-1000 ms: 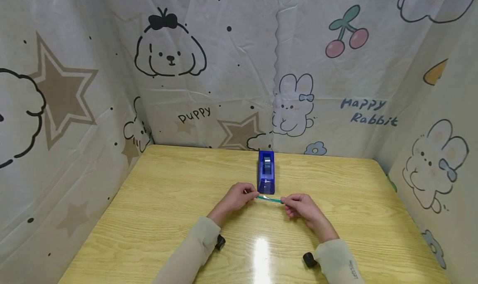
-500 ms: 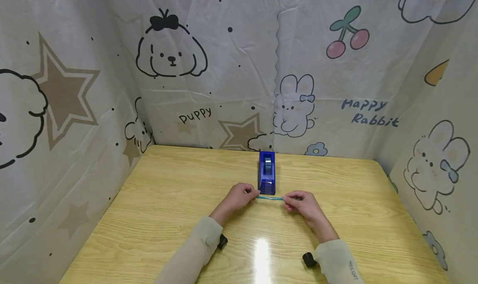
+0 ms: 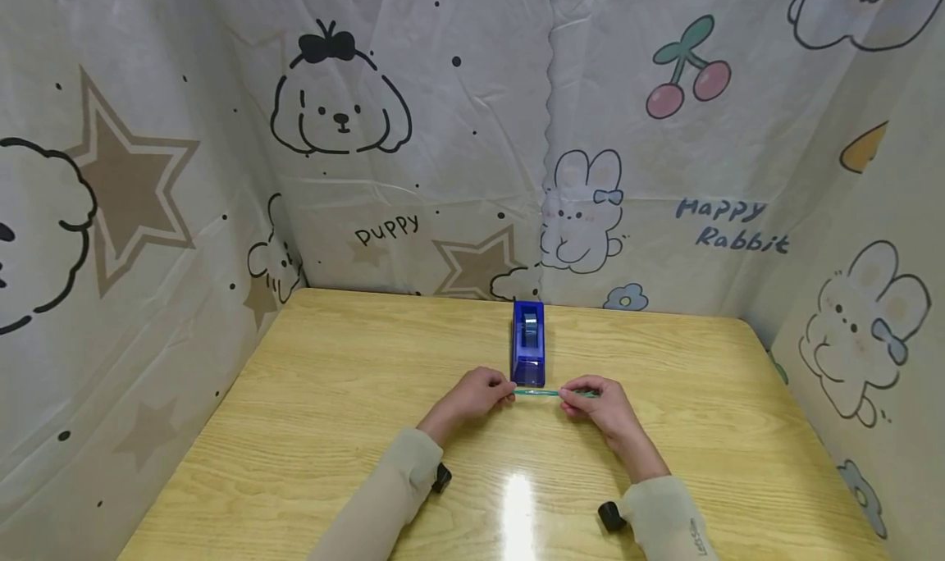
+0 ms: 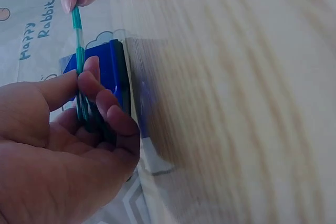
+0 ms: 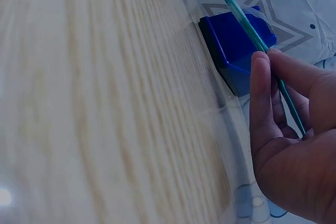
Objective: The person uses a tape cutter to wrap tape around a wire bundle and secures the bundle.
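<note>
A thin green stick (image 3: 537, 393) is stretched level between the two hands, just in front of a blue tape dispenser (image 3: 527, 344). The left hand (image 3: 472, 395) pinches its left end between thumb and index finger. Nearer its other end, the right hand (image 3: 605, 409) pinches it, with a short length showing past the fingers. In the left wrist view the green stick (image 4: 80, 56) has a pale, shiny band between the hands; a similar clear band shows on the stick (image 5: 255, 36) in the right wrist view. Whether it is one piece or several I cannot tell.
The dispenser, with a roll of tape in it, stands on the wooden table (image 3: 354, 339) near the back edge. Printed curtains (image 3: 472, 134) enclose the table behind and at both sides. Each forearm has a small black device by the cuff.
The left hand has shifted slightly right and closer to the right hand. The stick, tilted down to the right a second ago, now lies about level, with more of it showing beyond the right fingers.
</note>
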Demonstrator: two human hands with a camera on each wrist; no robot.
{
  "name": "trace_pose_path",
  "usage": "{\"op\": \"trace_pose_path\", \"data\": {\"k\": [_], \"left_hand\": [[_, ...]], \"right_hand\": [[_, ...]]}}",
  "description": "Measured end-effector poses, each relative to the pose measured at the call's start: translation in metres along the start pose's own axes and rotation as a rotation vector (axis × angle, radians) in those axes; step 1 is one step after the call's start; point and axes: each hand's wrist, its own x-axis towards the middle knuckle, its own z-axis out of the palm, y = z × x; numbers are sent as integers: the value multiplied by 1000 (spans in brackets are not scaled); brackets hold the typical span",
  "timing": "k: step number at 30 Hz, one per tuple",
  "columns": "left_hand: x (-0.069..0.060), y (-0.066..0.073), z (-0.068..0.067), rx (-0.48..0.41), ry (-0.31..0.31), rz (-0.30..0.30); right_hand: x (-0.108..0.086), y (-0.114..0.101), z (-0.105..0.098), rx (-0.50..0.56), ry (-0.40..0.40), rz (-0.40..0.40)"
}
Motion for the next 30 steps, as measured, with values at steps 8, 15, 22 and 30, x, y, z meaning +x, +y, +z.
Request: {"op": "trace_pose_path", "data": {"k": [8,15,22,30], "left_hand": [[2,0,-1,74,46,73],[1,1,-3,87,71,72],[0,1,-3,95,101,66],[-1,3,-2,104,144,28]], "right_hand": [[3,0,1,-9,16,8],[3,0,0,-26,-15,92],[3,1,-2,3,-39,63],[2,1,-3,24,-49,51]]}}
